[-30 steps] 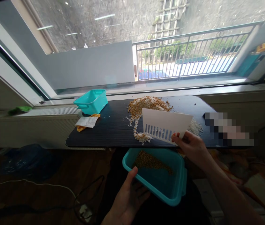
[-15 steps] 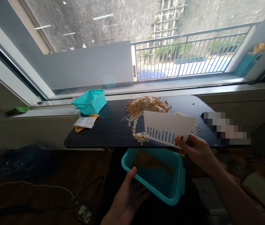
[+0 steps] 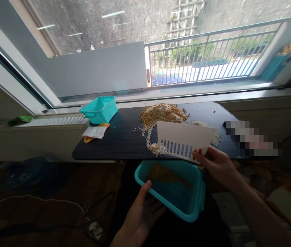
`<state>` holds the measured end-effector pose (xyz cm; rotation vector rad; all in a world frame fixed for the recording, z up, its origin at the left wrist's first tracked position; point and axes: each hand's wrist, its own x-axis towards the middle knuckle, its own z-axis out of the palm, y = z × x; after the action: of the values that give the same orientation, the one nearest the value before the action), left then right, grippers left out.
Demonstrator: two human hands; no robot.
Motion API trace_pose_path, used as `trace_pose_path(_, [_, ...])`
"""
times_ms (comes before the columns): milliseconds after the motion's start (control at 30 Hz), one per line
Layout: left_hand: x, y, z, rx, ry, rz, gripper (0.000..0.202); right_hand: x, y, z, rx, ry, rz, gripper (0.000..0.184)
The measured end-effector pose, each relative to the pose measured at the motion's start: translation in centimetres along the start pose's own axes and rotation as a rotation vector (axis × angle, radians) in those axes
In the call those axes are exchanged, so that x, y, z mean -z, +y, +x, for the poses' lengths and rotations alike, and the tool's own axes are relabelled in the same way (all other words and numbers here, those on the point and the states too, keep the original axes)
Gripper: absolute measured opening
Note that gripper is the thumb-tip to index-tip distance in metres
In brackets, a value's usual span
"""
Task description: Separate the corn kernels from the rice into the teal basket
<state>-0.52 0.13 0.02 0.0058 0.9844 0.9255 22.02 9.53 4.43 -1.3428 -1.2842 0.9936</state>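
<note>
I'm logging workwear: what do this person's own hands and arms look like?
The left hand and right hand are bare, with no gloves or rings visible. The right forearm shows no sleeve or watch; the left one is mostly out of frame.

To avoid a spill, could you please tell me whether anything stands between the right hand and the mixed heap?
Yes: in this view, the white slotted sheet held by the right hand stands between that hand and the mixed heap, near the table's front edge.

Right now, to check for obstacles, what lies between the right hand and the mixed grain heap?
In the head view, the slotted white sheet held by the right hand, partly hiding the black tabletop behind it.
</note>
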Motion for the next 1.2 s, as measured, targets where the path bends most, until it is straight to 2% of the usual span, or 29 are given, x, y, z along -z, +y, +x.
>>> trace_pose_path(567, [-0.4, 0.2, -0.2, 0.021, 0.058, 0.006, 0.058, 0.5, -0.3, -1.1, -0.003, -0.046, -0.043, 0.049])
trace_pose_path(700, [-0.2, 0.2, -0.2, 0.014, 0.028, -0.004, 0.058, 0.4, -0.1, -0.9, -0.011, 0.016, -0.053, 0.046])
trace_pose_path(800, [-0.1, 0.1, -0.1, 0.012, 0.022, -0.009, 0.06, 0.1, 0.0, -0.9, -0.009, 0.038, -0.036, 0.044])
trace_pose_path(1033, [0.0, 0.2, 0.0, 0.021, 0.033, -0.011, 0.06, -1.4, -0.2, -0.8, -0.025, -0.041, 0.029, 0.042])
trace_pose_path(1200, [0.1, 0.1, 0.1, 0.011, 0.031, -0.02, 0.059, -0.3, 0.4, -0.5, -0.007, 0.027, -0.022, 0.035])
